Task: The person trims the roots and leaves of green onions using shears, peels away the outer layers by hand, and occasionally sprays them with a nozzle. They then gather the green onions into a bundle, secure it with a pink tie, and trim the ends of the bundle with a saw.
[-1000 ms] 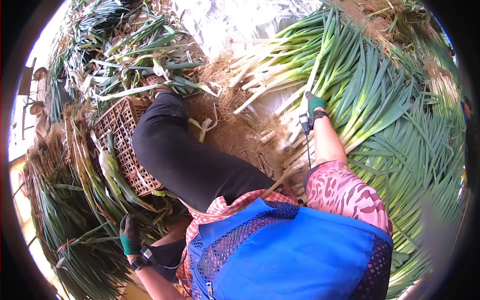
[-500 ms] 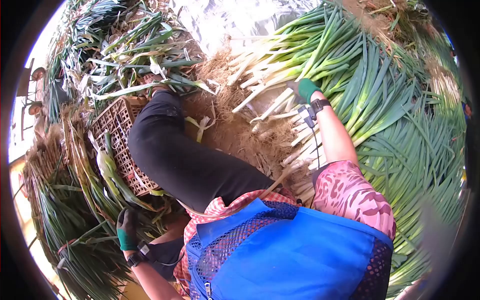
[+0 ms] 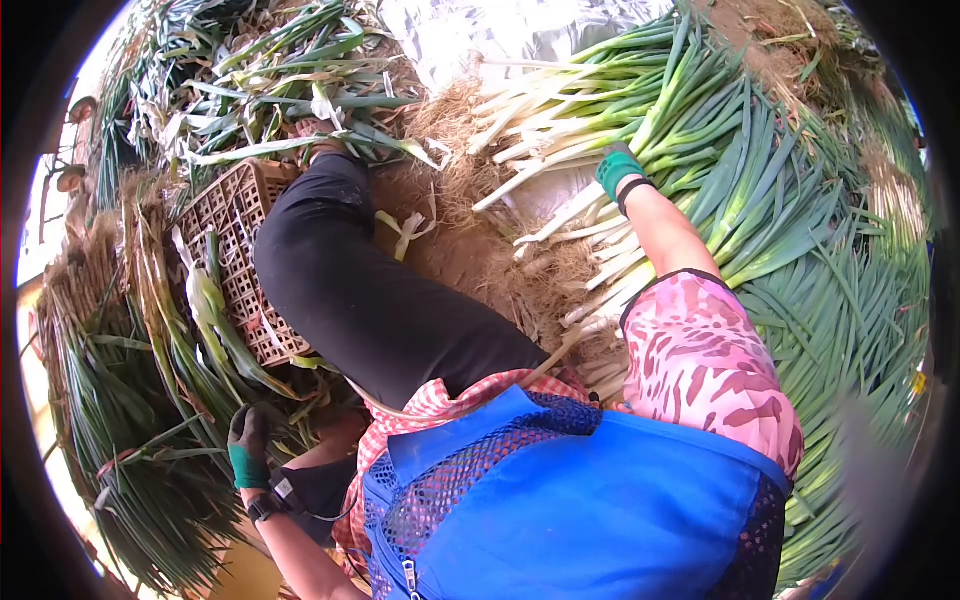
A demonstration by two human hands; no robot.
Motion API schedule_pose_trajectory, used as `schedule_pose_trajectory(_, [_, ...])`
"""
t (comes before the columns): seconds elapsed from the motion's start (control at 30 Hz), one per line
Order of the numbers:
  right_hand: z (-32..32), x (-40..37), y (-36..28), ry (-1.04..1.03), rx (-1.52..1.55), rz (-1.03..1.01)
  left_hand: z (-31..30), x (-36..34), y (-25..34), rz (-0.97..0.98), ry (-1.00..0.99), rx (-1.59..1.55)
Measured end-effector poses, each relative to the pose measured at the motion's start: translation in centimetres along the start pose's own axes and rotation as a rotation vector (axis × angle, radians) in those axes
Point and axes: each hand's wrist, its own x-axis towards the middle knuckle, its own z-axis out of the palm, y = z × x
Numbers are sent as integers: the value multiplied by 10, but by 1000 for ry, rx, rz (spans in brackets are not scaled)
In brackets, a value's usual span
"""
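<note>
My right hand [image 3: 617,173], in a green glove with grey fingers, is over the pale stalks of a spread of green onions [image 3: 560,140]. Its fingers point down among the stalks and are mostly hidden, so I cannot tell what they grip. Roots of these onions face left and their green leaves fan out to the right. My left hand [image 3: 250,445], gloved the same way, hovers at the lower left beside bundled, untrimmed onions [image 3: 130,480]. Thumb and fingers there are slightly apart, and nothing shows between them.
A brown plastic crate [image 3: 235,245] stands tilted left of my black-trousered leg [image 3: 360,270]. Loose leaves and discarded peelings [image 3: 290,100] are heaped beyond it. Silvery sheeting [image 3: 480,40] lies at the top. A dense pile of green leaves [image 3: 850,330] fills the right side.
My right hand has shifted slightly up, and its fingers have turned from pointing left to pointing down among the stalks. My left hand has barely moved. The whole view has shifted a little.
</note>
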Motion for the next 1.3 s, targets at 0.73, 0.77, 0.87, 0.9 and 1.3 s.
schedule_pose_trajectory(0.73, [-100, -30, -31, 656, 737, 419, -36, 17, -33, -13, 49, 17])
schedule_pose_trajectory(0.77, [-85, -30, -46, 670, 656, 411, -40, 22, -40, -4, 27, -25])
schedule_pose_trajectory(0.87, [-47, -9, -49, 351, 695, 367, -48, 36, -49, 43, -41, -127])
schedule_pose_trajectory(0.9, [-38, -13, -47, 349, 660, 404, -51, 40, -50, 69, -65, -143])
schedule_pose_trajectory(1.3, [-129, -79, -56, 738, 1303, -63, 77, 75, -46, 360, -606, 158])
